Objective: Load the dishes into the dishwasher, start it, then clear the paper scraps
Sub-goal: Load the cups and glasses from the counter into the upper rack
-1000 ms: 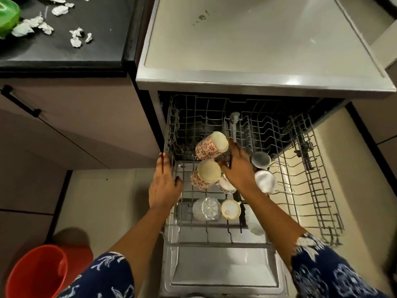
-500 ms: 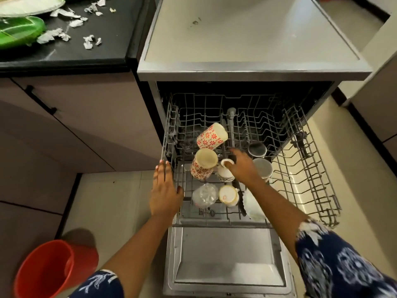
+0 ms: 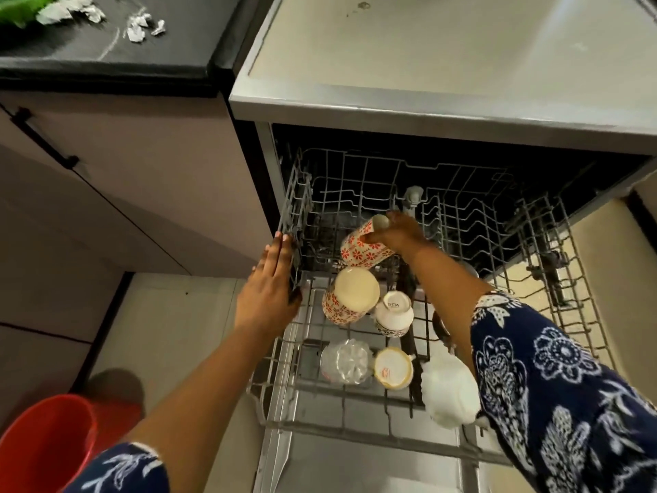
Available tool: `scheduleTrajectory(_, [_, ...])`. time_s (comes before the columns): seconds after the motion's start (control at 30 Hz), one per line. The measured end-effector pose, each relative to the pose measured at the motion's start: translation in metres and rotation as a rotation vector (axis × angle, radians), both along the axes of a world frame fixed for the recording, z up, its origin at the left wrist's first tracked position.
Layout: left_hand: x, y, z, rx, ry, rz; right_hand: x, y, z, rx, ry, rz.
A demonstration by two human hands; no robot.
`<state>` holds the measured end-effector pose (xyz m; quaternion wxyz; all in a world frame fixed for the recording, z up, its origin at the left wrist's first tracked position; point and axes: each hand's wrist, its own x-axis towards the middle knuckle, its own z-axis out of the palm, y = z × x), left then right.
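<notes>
The dishwasher's wire rack point(image 3: 547, 279) is pulled out over the open door point(image 3: 355, 467). My right hand point(image 3: 398, 233) grips the far red-flowered cup point(image 3: 359, 249), which lies tilted on the rack. A second flowered cup point(image 3: 350, 295) sits just in front of it, with a small patterned cup point(image 3: 393, 313) beside it. Nearer me lie an upturned glass point(image 3: 345, 361), a yellow-rimmed cup point(image 3: 393, 368) and a white dish point(image 3: 449, 393). My left hand point(image 3: 270, 290) rests with straight fingers on the rack's left side. Paper scraps point(image 3: 137, 28) lie on the black counter point(image 3: 106, 62).
A red bucket point(image 3: 46, 443) stands on the floor at the lower left. Cabinet fronts with a black handle point(image 3: 42, 140) fill the left. The dishwasher's grey top point(image 3: 444, 65) overhangs the rack. A green plate's edge point(image 3: 17, 7) shows on the counter.
My right hand moved from the small patterned cup up to the far flowered cup and took hold of it. The left hand stayed on the rack's left side. The view moved closer.
</notes>
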<state>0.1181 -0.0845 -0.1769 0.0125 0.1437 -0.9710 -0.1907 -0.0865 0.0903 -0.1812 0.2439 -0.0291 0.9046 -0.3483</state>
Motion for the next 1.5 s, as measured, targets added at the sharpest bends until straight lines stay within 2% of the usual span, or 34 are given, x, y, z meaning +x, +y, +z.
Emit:
scheduleTrajectory(0.13, [-0.001,-0.001,-0.001,0.000,0.017,-0.016,-0.013,-0.009,0.016,0.257,0.297,0.206])
scheduleTrajectory(0.33, [0.000,-0.002,-0.002,0.022,0.033,-0.023,-0.014,-0.024,0.051,0.288,0.339,0.230])
scheduleTrajectory(0.8, [0.000,-0.003,-0.007,0.014,0.062,-0.008,0.021,-0.047,0.015,0.321,0.241,0.267])
scheduleTrajectory(1.0, [0.001,-0.002,-0.007,0.005,0.046,-0.003,0.000,-0.031,0.022,0.275,-0.027,0.356])
scheduleTrajectory(1.1, [0.001,-0.002,-0.007,0.004,0.052,-0.004,-0.003,-0.024,0.024,0.228,-0.103,0.356])
scheduleTrajectory(1.3, [0.000,-0.003,-0.009,-0.009,0.042,0.001,0.001,-0.020,0.032,0.301,0.013,0.303])
scheduleTrajectory(1.5, [0.000,-0.002,-0.008,-0.018,0.047,-0.005,0.001,-0.034,0.026,0.396,-0.046,0.178])
